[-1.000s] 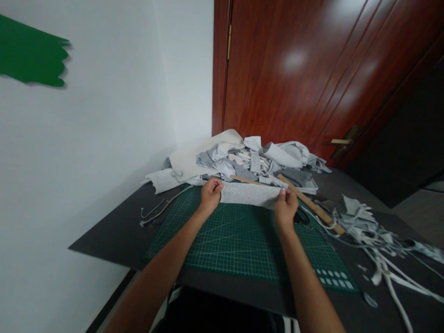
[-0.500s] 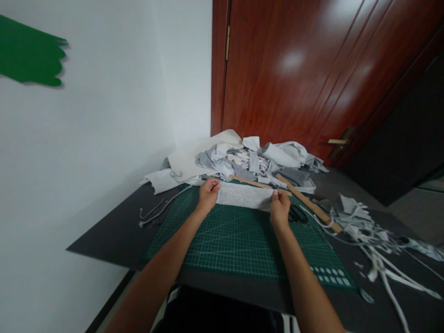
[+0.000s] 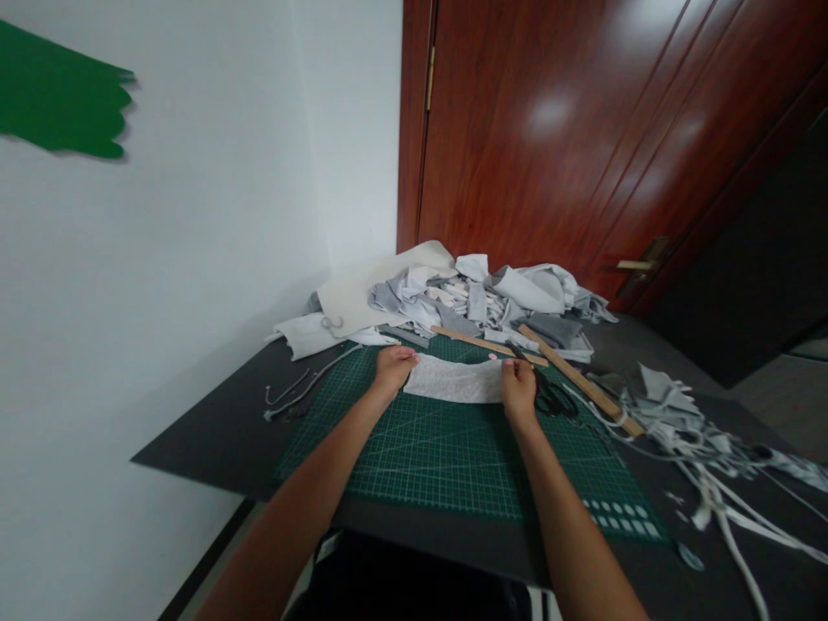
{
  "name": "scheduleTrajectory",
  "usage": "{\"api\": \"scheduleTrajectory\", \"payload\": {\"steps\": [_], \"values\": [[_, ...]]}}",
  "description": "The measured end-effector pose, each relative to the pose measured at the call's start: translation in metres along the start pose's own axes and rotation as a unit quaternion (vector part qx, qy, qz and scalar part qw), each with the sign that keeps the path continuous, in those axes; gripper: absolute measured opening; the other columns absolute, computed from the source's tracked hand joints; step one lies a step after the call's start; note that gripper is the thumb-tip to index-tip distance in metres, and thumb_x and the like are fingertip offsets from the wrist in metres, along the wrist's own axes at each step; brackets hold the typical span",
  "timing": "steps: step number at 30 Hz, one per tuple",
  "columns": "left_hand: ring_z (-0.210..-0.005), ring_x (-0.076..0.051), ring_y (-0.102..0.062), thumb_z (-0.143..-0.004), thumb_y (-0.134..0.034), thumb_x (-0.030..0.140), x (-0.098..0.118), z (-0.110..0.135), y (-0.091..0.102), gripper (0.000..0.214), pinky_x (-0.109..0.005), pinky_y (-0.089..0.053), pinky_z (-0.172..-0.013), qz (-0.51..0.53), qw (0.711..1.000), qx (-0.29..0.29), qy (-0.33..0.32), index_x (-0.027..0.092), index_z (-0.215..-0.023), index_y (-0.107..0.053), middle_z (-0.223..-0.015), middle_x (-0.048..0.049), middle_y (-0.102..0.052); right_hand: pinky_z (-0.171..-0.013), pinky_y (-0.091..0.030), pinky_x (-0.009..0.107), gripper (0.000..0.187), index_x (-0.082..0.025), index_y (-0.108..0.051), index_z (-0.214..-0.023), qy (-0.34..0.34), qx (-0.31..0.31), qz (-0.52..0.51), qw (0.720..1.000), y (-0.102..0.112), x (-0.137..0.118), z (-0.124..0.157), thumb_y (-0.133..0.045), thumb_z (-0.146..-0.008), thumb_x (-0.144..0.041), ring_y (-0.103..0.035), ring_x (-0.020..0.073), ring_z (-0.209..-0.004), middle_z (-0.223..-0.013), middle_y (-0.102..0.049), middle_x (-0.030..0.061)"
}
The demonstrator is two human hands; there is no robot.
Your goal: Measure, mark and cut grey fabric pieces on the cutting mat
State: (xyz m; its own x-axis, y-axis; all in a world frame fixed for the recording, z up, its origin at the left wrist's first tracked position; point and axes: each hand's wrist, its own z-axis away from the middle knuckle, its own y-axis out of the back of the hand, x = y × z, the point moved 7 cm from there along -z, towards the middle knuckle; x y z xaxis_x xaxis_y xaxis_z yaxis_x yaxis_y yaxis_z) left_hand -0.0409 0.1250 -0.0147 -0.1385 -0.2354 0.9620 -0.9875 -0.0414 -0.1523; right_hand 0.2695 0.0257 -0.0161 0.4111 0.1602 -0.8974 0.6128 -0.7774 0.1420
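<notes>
A pale grey strip of felt [image 3: 456,380] lies across the far part of the green cutting mat [image 3: 446,444]. My left hand [image 3: 392,368] pinches the strip's left end, fingers closed on it. My right hand [image 3: 518,388] grips the right end in the same way. Both hands rest low on the mat with the strip stretched between them. Black scissors [image 3: 555,400] lie just right of my right hand.
A heap of grey and white fabric scraps [image 3: 479,297] sits at the back of the dark table [image 3: 213,427]. Two wooden rulers [image 3: 579,379] lie by the heap. Loose white strips [image 3: 705,448] trail over the right side. A red-brown door [image 3: 582,138] stands behind.
Both hands have brought the felt strip down from a slight lift onto the mat. My right hand has moved left, so the strip spans a shorter width.
</notes>
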Motion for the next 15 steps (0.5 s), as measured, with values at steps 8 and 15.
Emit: {"api": "scheduleTrajectory", "payload": {"steps": [8,15], "values": [[-0.052,-0.014,-0.058,-0.051,-0.091,0.036,-0.0063,-0.0041,0.0089,0.031,-0.024,-0.043,-0.052,0.004,0.999,0.020,0.045,0.018,-0.065,-0.069,-0.058,-0.0004,-0.067,-0.068,-0.044,0.036,0.047,-0.021,-0.062,-0.077,0.012,-0.010,0.005,1.000,-0.0009,-0.0050,0.0028,-0.057,-0.082,-0.067,-0.056,0.0229,-0.068,-0.069,-0.065,0.0045],[-0.051,-0.013,-0.057,-0.057,-0.086,0.047,-0.0070,-0.0051,0.0032,0.038,-0.025,-0.044,-0.054,0.023,0.997,-0.010,0.067,0.019,-0.067,-0.061,-0.057,0.0026,-0.060,-0.075,-0.044,0.038,0.044,-0.021,-0.060,-0.076,0.013,0.022,-0.003,1.000,0.0040,-0.0061,-0.0001,-0.053,-0.083,-0.064,-0.056,0.0242,-0.076,-0.070,-0.064,0.0043]]}}
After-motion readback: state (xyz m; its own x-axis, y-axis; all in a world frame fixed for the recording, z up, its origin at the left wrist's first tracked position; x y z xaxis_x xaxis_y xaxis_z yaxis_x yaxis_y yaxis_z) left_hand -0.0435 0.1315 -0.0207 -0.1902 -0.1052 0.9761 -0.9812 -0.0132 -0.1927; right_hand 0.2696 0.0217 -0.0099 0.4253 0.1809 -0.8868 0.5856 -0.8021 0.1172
